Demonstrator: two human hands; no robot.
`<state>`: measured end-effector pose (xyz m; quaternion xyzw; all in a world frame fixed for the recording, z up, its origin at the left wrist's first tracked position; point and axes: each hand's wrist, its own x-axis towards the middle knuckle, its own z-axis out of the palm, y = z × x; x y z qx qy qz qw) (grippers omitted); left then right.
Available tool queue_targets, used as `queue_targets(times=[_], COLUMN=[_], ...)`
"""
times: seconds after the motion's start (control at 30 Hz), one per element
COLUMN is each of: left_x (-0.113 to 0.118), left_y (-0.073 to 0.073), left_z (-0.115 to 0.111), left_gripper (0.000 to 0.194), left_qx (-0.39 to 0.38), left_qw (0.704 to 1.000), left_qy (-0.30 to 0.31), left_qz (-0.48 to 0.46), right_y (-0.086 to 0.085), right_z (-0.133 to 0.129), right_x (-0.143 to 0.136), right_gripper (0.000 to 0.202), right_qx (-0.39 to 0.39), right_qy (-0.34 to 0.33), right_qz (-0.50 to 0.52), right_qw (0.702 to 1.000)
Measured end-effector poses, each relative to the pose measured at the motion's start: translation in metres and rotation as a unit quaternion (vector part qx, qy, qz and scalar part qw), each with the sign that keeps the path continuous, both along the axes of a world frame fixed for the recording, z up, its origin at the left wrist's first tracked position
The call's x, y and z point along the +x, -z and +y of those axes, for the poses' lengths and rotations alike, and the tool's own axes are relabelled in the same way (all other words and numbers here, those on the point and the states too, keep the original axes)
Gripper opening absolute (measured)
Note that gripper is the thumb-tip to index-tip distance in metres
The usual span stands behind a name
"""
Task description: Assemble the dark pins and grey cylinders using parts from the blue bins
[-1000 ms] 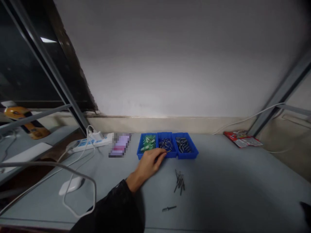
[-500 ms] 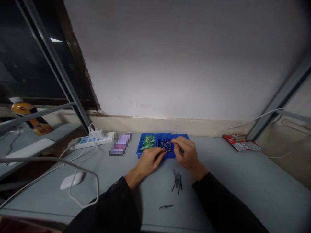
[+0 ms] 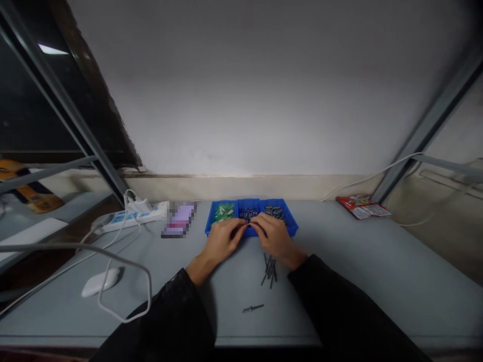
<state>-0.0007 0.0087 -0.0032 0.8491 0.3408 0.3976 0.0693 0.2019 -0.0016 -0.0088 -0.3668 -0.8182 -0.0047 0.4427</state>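
At work over a grey table (image 3: 339,281), bare-handed, in dark sleeves (image 3: 175,311). Holds left hand (image 3: 222,240) and right hand (image 3: 276,236) nearly fingertip to fingertip at the near side of a blue tray (image 3: 292,230), in line with its middle compartment (image 3: 250,232). Grips a small, thin, pale piece (image 3: 250,224) in the left fingers, directly between the two hands, with its long axis seemingly running crosswise from one set of fingertips to the other. Bends the right fingers inward at the opposite end, about as close to the piece as the left; impossible to tell whether grasping it too. Behind the fingertips, small metal pins (image 3: 249,213); to the left, green-and-white pieces (image 3: 225,211); to the right, dark cylinders (image 3: 274,212), partly hidden by the right hand. On the table just this side of the right hand, and nearer to it than to the left, a loose pile of slim dark pieces (image 3: 269,271), pointing mostly away from the body. Nearer still, alone and almost crosswise, one slim metal piece (image 3: 253,308).
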Motion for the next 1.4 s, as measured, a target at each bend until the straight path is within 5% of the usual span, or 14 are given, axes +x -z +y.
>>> queue_targets(times=[1.4], left_x=[0.0027], left_y=[0.0031], left_z=[-0.0047], left_gripper=[0.018], left_qx=[-0.024], left_qw=[0.999], left_qy=[0.027], left_qz=[-0.007], right_y=[0.0016], right_z=[-0.0089], right_x=[0.0001], right_gripper=[0.017], right_qx=[-0.051], right_qy=[0.012], right_qz=[0.000], right_qw=[0.999])
